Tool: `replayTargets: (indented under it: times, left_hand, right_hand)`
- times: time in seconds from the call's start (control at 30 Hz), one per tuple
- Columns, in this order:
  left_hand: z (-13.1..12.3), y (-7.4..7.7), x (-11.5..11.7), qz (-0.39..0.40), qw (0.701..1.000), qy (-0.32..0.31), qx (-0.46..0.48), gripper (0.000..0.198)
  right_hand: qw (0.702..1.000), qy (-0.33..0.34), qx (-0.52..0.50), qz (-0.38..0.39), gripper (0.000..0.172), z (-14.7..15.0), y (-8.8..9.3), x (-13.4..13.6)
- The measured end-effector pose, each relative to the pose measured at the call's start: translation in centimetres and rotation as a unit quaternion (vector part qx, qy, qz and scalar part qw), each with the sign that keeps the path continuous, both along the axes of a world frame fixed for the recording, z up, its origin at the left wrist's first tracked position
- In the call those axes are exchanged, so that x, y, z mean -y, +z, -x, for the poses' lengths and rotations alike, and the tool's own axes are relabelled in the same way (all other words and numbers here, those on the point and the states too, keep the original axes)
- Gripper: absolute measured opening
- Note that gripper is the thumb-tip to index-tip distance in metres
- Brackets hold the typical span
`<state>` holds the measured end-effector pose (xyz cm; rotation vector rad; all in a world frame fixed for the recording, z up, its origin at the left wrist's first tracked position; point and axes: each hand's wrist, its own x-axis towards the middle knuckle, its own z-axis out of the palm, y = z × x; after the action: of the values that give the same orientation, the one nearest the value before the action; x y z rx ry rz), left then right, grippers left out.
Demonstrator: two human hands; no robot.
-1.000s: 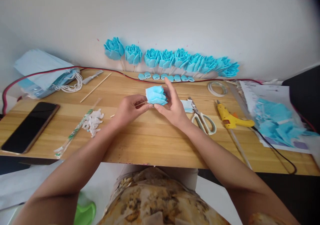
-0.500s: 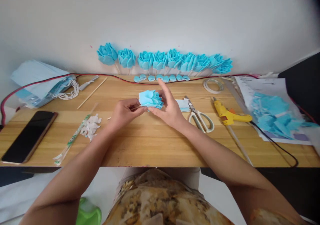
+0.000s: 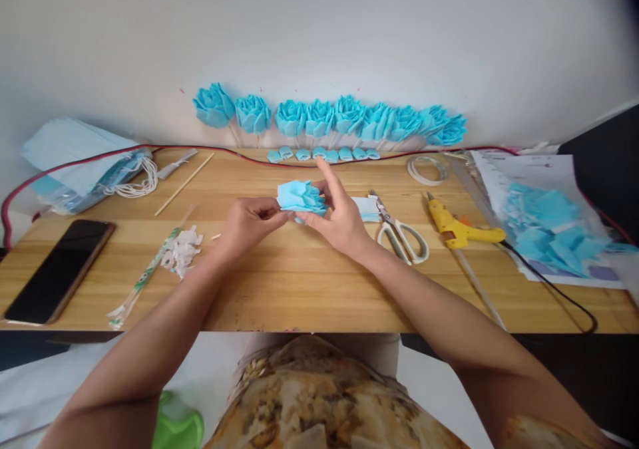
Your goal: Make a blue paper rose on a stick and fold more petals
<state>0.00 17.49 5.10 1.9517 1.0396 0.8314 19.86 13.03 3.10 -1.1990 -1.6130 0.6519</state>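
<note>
Over the middle of the wooden table (image 3: pixel 279 289) both hands hold a light blue paper flower (image 3: pixel 299 197). My left hand (image 3: pixel 252 220) pinches its thin stick from the left, fingers closed. My right hand (image 3: pixel 338 213) cups the flower's right side, thumb under it and forefinger raised behind the petals. A row of finished blue flowers (image 3: pixel 329 116) leans on the wall behind, with small rolled blue pieces (image 3: pixel 322 153) lying before them.
Scissors (image 3: pixel 399 233), a yellow glue gun (image 3: pixel 456 228) with black cord and a tape roll (image 3: pixel 424 168) lie to the right, blue paper cut-outs (image 3: pixel 549 229) further right. Left: a phone (image 3: pixel 57 269), white scraps (image 3: pixel 182 249), wooden sticks (image 3: pixel 182 186), a pack of masks (image 3: pixel 84 163).
The flower has come down a little toward the table and turned so its petals face more upward. Both hands stay on it.
</note>
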Motion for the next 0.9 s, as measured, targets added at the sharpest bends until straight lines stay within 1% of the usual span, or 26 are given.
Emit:
replayTargets:
  times: [0.17, 0.27, 0.37, 0.43, 0.5, 0.57, 0.63, 0.7, 0.73, 0.8, 0.83, 0.9]
  left_hand:
    - [0.0, 0.0, -0.1, 0.013, 1.000, 0.002, 0.004, 0.041]
    - [0.1, 0.1, -0.1, 0.015, 1.000, 0.007, 0.015, 0.043]
    - [0.3, 0.3, -0.3, 0.016, 0.999, 0.022, 0.027, 0.043]
    - [0.4, 0.4, -0.4, 0.011, 0.999, 0.029, 0.040, 0.045]
    - [0.6, 0.5, -0.6, 0.009, 0.998, 0.025, 0.056, 0.046]
    - [0.7, 0.5, -0.7, 0.007, 0.998, 0.018, 0.067, 0.043]
    - [0.8, 0.6, -0.8, 0.001, 0.998, 0.014, 0.069, 0.039]
    - [0.8, 0.7, -0.7, -0.005, 0.998, 0.010, 0.060, 0.034]
    - [0.8, 0.8, -0.7, -0.005, 0.999, 0.008, 0.053, 0.033]
    - [0.8, 1.0, -0.5, -0.001, 0.999, 0.003, 0.041, 0.032]
    - [0.8, 1.1, -0.5, 0.000, 0.999, 0.003, 0.036, 0.031]
    - [0.7, 1.2, -0.4, 0.000, 0.999, 0.003, 0.032, 0.031]
  right_hand:
    - [1.000, 0.011, 0.003, -0.006, 0.086, -0.1, -0.1, -0.1]
    - [0.999, 0.032, 0.004, 0.000, 0.077, -0.5, 0.1, -0.2]
    - [0.999, 0.046, -0.008, -0.017, 0.068, -1.1, 0.5, -0.4]
    - [0.998, 0.029, -0.015, -0.046, 0.061, -1.4, 0.9, -0.4]
    - [0.996, -0.005, -0.007, -0.085, 0.053, -1.6, 1.3, -0.3]
    - [0.989, -0.037, 0.024, -0.142, 0.041, -1.7, 1.8, -0.2]
    - [0.976, -0.053, 0.065, -0.203, 0.026, -1.8, 2.3, -0.1]
    - [0.964, -0.057, 0.105, -0.236, 0.013, -1.8, 2.6, -0.1]
    - [0.963, -0.057, 0.120, -0.236, 0.009, -1.8, 2.8, -0.1]
    - [0.963, -0.053, 0.139, -0.223, 0.008, -1.8, 2.8, -0.3]
    - [0.964, -0.052, 0.143, -0.218, 0.010, -1.8, 2.9, -0.4]
    - [0.964, -0.051, 0.140, -0.221, 0.022, -1.8, 2.8, -0.5]
